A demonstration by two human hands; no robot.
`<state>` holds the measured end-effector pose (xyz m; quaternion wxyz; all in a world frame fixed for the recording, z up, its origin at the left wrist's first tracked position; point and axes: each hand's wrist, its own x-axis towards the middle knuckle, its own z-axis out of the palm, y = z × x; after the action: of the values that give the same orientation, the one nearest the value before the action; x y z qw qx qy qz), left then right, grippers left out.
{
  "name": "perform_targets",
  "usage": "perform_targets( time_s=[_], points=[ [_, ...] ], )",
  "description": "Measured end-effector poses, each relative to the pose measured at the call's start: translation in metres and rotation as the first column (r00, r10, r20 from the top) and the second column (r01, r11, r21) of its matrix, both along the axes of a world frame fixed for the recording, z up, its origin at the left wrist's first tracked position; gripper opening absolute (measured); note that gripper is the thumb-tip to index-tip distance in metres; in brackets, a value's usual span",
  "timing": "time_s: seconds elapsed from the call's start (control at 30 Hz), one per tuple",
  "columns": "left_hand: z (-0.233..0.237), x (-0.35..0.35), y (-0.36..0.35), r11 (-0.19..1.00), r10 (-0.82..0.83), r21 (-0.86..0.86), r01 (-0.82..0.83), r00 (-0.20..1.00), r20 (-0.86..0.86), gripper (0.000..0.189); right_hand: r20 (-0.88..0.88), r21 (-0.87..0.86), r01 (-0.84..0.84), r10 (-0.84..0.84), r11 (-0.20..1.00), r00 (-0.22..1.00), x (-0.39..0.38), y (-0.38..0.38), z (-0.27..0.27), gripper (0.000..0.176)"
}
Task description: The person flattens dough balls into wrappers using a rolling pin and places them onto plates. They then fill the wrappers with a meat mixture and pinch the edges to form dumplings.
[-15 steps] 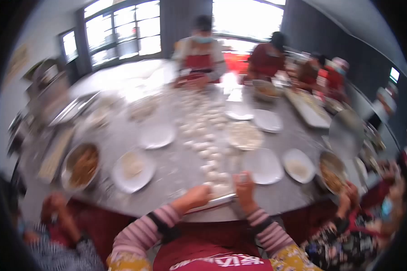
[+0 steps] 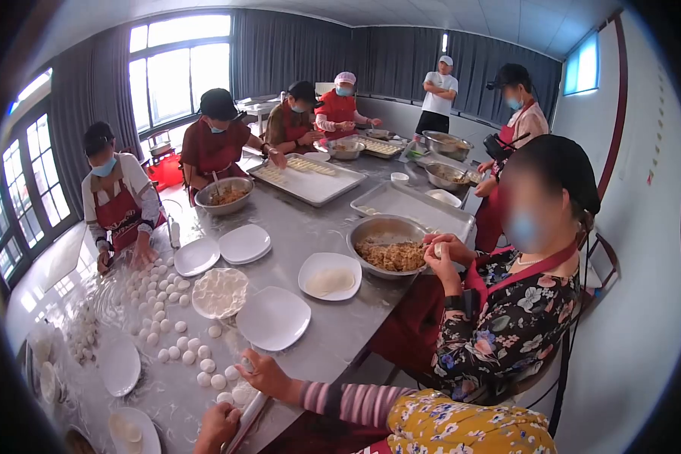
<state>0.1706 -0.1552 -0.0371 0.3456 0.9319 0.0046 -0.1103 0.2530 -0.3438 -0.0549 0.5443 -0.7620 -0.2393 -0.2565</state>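
Note:
My right hand (image 2: 265, 375) is at the table's near edge, fingers curled, with a small pale end showing at the fingertips. I cannot tell what it grips. Close by, at the bottom of the view, my left hand (image 2: 218, 425) is closed, its fingers curled in and partly hidden. A metal strip (image 2: 251, 415) runs along the edge between my hands. Flattened dough pieces (image 2: 242, 393) lie just beyond them, right beside the fingers. From there a trail of round dough balls (image 2: 194, 345) leads up the floured table.
An empty white plate (image 2: 273, 318), a plate of flour (image 2: 220, 293) and a plate with wrappers (image 2: 331, 280) stand near. A bowl of filling (image 2: 390, 246) is before a seated person (image 2: 507, 303) on my right. Trays (image 2: 308, 180) and several co-workers line the far side.
The view has swung to the right, so my hands now appear lower and further left. Both hands stay at the table's near edge beside the dough.

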Motion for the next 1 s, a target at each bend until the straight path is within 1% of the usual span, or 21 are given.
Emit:
perform_targets(
  time_s=[0.07,0.17,0.2,0.27,0.3,0.37,0.47,0.5,0.53,0.57,0.6,0.63,0.67,0.7,0.73,0.77,0.8,0.83,0.9,0.97,1.0],
  points=[
    [0.012,-0.003,-0.005,0.993,-0.113,0.021,0.113,0.994,-0.005,0.018,0.113,-0.071,0.064,-0.056,0.995,0.992,-0.019,-0.015,0.002,0.025],
    [-0.011,-0.002,0.007,0.995,-0.039,-0.09,0.039,0.999,0.011,0.018,-0.014,-0.044,0.031,-0.032,0.999,0.999,-0.059,-0.04,0.01,0.028],
    [-0.009,-0.004,0.009,0.996,-0.027,-0.09,0.028,1.0,0.008,0.018,-0.016,-0.044,0.019,-0.02,0.999,1.0,-0.058,-0.04,0.009,0.028],
    [0.0,-0.009,0.012,0.992,-0.023,-0.123,0.016,0.998,-0.056,0.023,0.101,-0.232,0.101,-0.08,0.968,0.992,-0.054,-0.039,0.005,0.029],
    [0.001,-0.01,0.01,0.993,-0.013,-0.121,0.005,0.998,-0.066,0.023,0.012,-0.049,0.072,-0.072,0.996,0.997,-0.042,-0.03,0.009,0.028],
    [0.004,-0.007,0.002,1.0,-0.018,-0.013,0.018,0.999,-0.026,0.023,0.012,-0.055,0.052,-0.051,0.997,0.999,-0.011,-0.007,0.009,0.027],
    [0.005,-0.002,0.0,0.999,0.019,-0.04,-0.018,1.0,0.017,0.022,0.011,-0.031,0.018,-0.018,0.999,1.0,-0.001,0.004,0.006,0.023],
    [0.018,-0.004,-0.005,0.998,0.003,-0.06,-0.004,1.0,-0.015,0.023,0.009,-0.01,0.007,-0.007,1.0,1.0,0.0,0.005,0.007,0.02],
    [0.01,0.0,0.0,0.997,-0.059,-0.041,0.059,0.998,0.01,0.022,-0.002,-0.017,-0.008,0.008,1.0,1.0,-0.004,-0.003,0.008,0.02],
    [-0.006,0.003,0.006,0.994,-0.111,-0.023,0.111,0.994,0.022,0.021,0.218,-0.188,0.047,-0.005,0.981,0.976,-0.013,-0.02,0.007,0.018],
    [-0.017,0.009,0.009,0.994,-0.104,0.043,0.103,0.994,0.016,0.019,0.414,-0.33,0.109,0.04,0.938,0.91,-0.026,-0.034,0.004,0.016],
    [-0.023,0.013,0.011,0.996,-0.091,0.002,0.091,0.993,0.077,0.02,0.429,-0.264,0.052,0.068,0.963,0.901,-0.034,-0.044,0.005,0.016],
    [-0.032,0.012,0.016,0.992,-0.057,-0.103,0.067,0.994,0.096,0.021,0.298,-0.349,0.081,0.028,0.934,0.954,-0.053,-0.052,0.002,0.018],
    [-0.019,0.006,0.015,0.989,-0.047,-0.139,0.05,0.999,0.022,0.02,0.222,-0.308,0.053,0.018,0.95,0.975,-0.057,-0.055,-0.005,0.018],
    [-0.014,-0.001,0.018,0.985,-0.057,-0.161,0.057,0.998,0.005,0.019,0.387,-0.43,0.16,0.021,0.889,0.922,-0.06,-0.053,0.011,0.016],
    [-0.02,-0.006,0.021,0.979,-0.063,-0.195,0.065,0.998,0.017,0.018,0.359,-0.475,0.188,-0.006,0.86,0.933,-0.057,-0.048,0.017,0.015],
    [0.003,-0.014,0.017,0.984,-0.082,-0.159,0.074,0.996,-0.041,0.014,0.199,-0.264,0.107,-0.054,0.959,0.978,-0.052,-0.034,0.021,0.013],
    [0.003,-0.016,0.014,0.989,-0.057,-0.139,0.052,0.998,-0.039,0.014,-0.049,-0.042,0.066,-0.068,0.997,0.997,-0.042,-0.022,0.014,0.018],
    [0.001,-0.015,0.008,0.992,-0.024,-0.122,0.019,0.999,-0.042,0.014,0.068,-0.085,0.066,-0.06,0.994,0.996,-0.011,-0.001,0.012,0.021],
    [0.001,-0.01,0.003,0.999,0.02,-0.031,-0.019,1.0,0.023,0.017,0.016,-0.087,0.047,-0.045,0.995,0.999,-0.002,0.011,0.014,0.021],
    [0.004,-0.012,-0.001,0.999,0.034,-0.033,-0.033,0.999,0.023,0.017,-0.029,-0.095,0.042,-0.045,0.995,0.999,0.0,0.015,0.015,0.022]
  ],
)
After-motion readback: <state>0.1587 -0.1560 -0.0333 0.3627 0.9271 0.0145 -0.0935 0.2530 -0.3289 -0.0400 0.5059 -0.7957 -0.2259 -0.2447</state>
